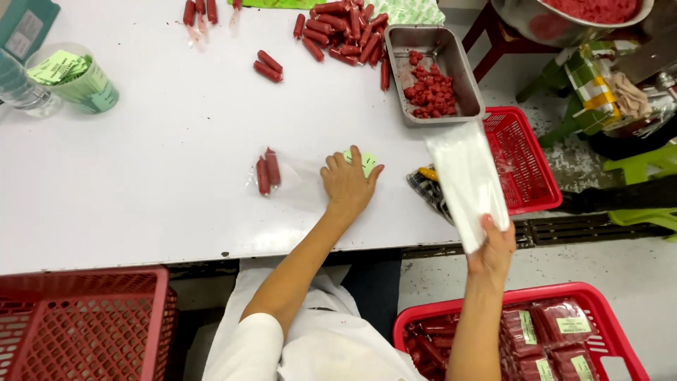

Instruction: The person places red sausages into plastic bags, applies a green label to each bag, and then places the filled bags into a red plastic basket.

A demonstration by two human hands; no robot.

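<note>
Pinched at its near end in the right hand (492, 252), the stack of clear plastic bags (465, 180) looks light, limp and slippery, while the left hand (347, 185) presses spread fingers on a green label (367, 161) on the white counter (141, 197).

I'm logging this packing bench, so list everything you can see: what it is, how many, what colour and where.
table: one, white, centre
loose sausages: a pile, red, far edge
sausage pair: two, red, left of the pile
clear bag: one, holding two red sausages, mid-table
green label: one, under the left fingertips
metal tray: one, grey, red pieces inside
cup of labels: one, green, far left
stack of bags: one, white, at the table's right edge
baskets: three, red, lower left, lower right, right of the table
sealed packs: several, red, lower right basket
left hand: on the label
right hand: holding the stack of bags
</note>
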